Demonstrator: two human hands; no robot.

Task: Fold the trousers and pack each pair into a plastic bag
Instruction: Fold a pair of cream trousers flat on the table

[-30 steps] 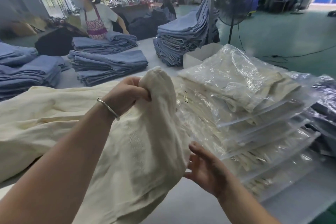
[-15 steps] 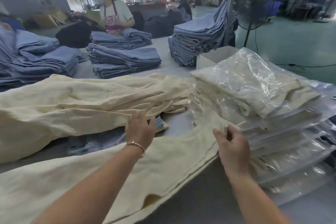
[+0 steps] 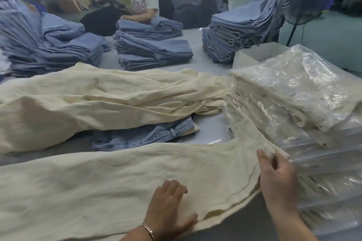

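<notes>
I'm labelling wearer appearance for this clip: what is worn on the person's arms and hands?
Both forearms are bare, with no sleeves in view and no gloves. The left hand has a thin metal bangle at the wrist, silvery with a rosy tint. The right hand shows no bracelet, watch or ring that can be made out. No markings are visible on either arm.

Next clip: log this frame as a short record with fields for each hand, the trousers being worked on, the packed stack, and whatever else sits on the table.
left hand: flat, pressing on the cream trousers
right hand: pinching the trousers' edge beside the stack
cream trousers: spread along the near table edge, not yet folded or bagged
bagged trousers: stacked on the right
loose cream trousers: heaped behind, lying over light blue jeans
blue trouser piles: farther back
</notes>
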